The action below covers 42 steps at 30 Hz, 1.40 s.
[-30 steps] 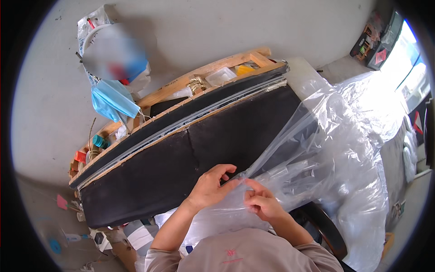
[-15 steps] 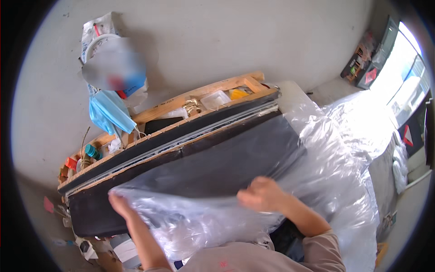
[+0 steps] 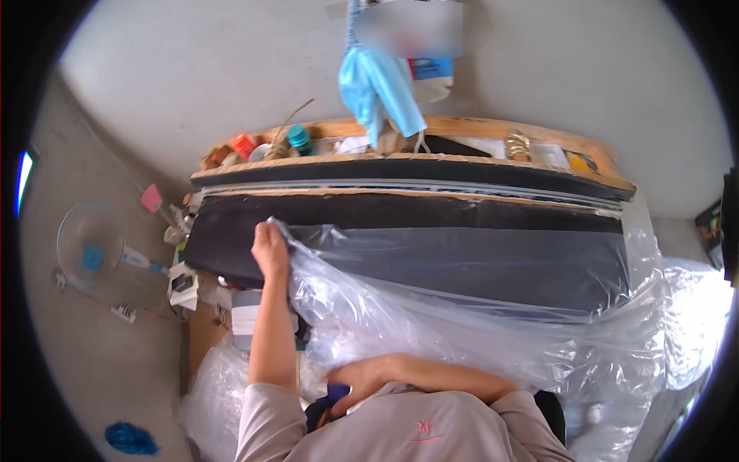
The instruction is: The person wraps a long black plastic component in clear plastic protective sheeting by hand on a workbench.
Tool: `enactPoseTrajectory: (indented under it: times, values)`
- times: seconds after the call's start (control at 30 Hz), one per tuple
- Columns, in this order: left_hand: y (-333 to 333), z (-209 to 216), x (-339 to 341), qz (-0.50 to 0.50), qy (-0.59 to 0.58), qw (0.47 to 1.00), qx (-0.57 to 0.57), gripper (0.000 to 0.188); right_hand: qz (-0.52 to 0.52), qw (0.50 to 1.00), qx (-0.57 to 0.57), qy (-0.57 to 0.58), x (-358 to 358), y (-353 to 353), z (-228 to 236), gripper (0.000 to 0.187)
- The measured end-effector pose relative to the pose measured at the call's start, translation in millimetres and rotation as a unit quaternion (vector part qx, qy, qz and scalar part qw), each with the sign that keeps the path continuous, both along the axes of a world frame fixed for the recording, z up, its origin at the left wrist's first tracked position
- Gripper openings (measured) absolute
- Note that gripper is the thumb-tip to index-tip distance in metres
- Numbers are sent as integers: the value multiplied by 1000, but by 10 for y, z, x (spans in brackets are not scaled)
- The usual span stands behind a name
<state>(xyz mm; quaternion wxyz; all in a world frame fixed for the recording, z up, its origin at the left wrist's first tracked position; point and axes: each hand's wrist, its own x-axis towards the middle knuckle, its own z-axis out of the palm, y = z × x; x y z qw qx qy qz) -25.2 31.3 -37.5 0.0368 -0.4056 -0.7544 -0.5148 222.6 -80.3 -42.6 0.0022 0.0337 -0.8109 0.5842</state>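
Note:
A sheet of clear plastic film (image 3: 431, 308) lies across the long black padded panel (image 3: 477, 254) and drapes down its near side. My left hand (image 3: 271, 250) is closed on the film's left corner, raised over the panel's left part. Bare black upholstery (image 3: 223, 235) shows left of that hand. Close to my waist, below the film's near edge, my right hand (image 3: 363, 379) curls round something dark blue (image 3: 337, 394). Its fingertips are partly hidden, so I cannot make out what that thing is.
Behind the panel, a wooden frame (image 3: 493, 125) holds a teal-capped container (image 3: 299, 138), a red-capped one (image 3: 243, 144) and a gold coil (image 3: 517, 145). Blue face masks (image 3: 381, 88) hang on the wall. A fan (image 3: 92, 239) stands left; more film (image 3: 219, 400) lies below.
My view has swung left. My left hand still grips the film's corner. The right hand has left the film's middle and come down to my waist.

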Motion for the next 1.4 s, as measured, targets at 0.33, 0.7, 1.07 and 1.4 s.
enactPoseTrajectory:
  times: [0.33, 0.7, 1.07, 1.4]
  values:
    - [-312, 127, 189, -105, -266, 937, 201, 22, -316, 721, 615, 51, 1829, 344, 1324, 6]
    - [-1422, -1159, 1674, -305, -536, 787, 11, 14, -828, 238, 505, 53, 3538, -306, 1957, 30]
    - [-402, 145, 1725, -296, -416, 854, 102, 24, -690, -88, 714, -75, 3768, -876, 843, 43]
    - [191, 152, 622, -124, 26, 991, -36, 18, -658, 212, 408, -597, 6564, -2125, 1968, 31]
